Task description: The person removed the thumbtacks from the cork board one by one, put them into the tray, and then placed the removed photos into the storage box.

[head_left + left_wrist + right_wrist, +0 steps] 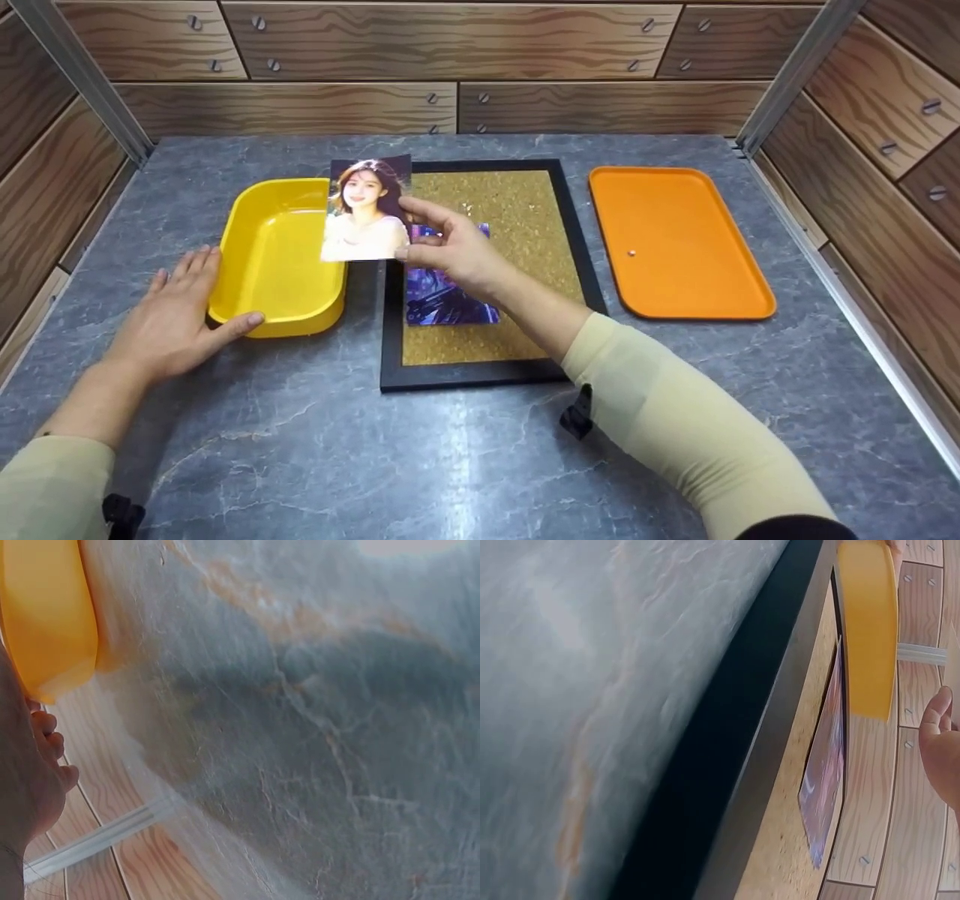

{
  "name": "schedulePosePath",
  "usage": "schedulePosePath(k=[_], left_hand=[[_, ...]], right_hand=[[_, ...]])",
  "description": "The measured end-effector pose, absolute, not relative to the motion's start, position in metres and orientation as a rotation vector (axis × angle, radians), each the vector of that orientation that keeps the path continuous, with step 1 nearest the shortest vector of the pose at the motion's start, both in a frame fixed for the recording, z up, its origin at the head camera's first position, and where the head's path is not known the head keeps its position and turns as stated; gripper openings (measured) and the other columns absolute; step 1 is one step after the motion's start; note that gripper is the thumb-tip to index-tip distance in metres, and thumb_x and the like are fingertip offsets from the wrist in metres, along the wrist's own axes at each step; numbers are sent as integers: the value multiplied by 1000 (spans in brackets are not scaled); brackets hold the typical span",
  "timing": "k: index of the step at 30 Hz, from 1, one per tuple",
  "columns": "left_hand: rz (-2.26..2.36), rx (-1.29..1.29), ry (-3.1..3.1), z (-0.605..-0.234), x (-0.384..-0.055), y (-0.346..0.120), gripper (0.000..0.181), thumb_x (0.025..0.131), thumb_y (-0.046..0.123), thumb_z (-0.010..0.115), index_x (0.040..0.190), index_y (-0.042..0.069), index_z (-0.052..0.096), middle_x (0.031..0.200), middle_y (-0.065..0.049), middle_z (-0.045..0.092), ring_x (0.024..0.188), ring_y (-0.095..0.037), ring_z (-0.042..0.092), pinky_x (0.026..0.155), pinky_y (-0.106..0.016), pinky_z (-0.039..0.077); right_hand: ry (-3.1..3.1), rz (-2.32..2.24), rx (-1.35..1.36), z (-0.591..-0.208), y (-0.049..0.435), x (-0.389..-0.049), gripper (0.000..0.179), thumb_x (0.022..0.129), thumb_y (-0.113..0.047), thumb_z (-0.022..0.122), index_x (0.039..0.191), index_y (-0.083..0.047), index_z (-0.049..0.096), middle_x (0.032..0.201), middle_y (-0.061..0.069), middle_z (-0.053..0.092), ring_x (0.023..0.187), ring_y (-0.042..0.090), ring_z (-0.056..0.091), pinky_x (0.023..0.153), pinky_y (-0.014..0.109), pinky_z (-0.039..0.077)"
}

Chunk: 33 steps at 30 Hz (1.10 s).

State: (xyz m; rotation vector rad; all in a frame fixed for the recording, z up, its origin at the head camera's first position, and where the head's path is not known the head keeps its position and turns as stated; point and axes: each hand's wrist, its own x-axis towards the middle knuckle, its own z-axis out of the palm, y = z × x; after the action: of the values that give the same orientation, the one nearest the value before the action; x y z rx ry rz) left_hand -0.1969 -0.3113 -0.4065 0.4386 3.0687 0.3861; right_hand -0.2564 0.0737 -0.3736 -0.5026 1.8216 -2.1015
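My right hand (465, 251) pinches a photo print (365, 232) of a person in a white top between thumb and fingers. The print hangs above the right edge of a yellow plastic container (277, 259) and the left side of a black-framed corkboard (525, 300). Partly hidden behind that hand, a purple-blue picture card (450, 300) lies on the cork; it also shows in the right wrist view as a tilted card (825, 772). With fingers straight, my left hand (169, 322) touches the left near side of the container, also seen in the left wrist view (49, 615).
An orange tray (682, 240) lies right of the corkboard, with a tiny shiny piece (631, 253) on it. Wood-patterned panels (450, 41) wall the back and sides of the grey marbled tabletop (337, 450).
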Motion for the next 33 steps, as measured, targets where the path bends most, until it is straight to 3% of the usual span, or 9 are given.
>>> schedulePosePath(k=[7,14,25,33], left_hand=[[396,446,3083,-407,-198,-310,111,101,69,55,167,-7,7,171,-34,12,157,-55,14,124,-73,10],[402,434,3077,-407,-198,-310,112,101,69,54,167,-7,7,171,-34,10,157,-55,13,124,-73,9],[397,441,3079,-409,-196,-312,110,101,68,55,167,-7,7,171,-34,11,156,-56,15,124,-74,10],[398,440,3073,-408,-196,-311,109,102,66,56,167,-7,7,171,-33,10,156,-55,14,124,-73,10]], right_hand=[[1814,-2101,-499,-371,58,-256,77,93,14,69,162,1,38,156,22,49,100,18,69,94,35,61],[1817,-2081,-507,-371,46,-256,76,94,13,69,162,0,39,162,21,42,106,22,69,102,46,58],[1817,-2054,-517,-371,29,-255,75,94,11,70,162,-1,40,157,20,49,97,17,69,89,31,62],[1820,-2034,-536,-372,17,-254,74,95,9,71,162,-1,40,158,19,47,104,21,69,94,36,62]])
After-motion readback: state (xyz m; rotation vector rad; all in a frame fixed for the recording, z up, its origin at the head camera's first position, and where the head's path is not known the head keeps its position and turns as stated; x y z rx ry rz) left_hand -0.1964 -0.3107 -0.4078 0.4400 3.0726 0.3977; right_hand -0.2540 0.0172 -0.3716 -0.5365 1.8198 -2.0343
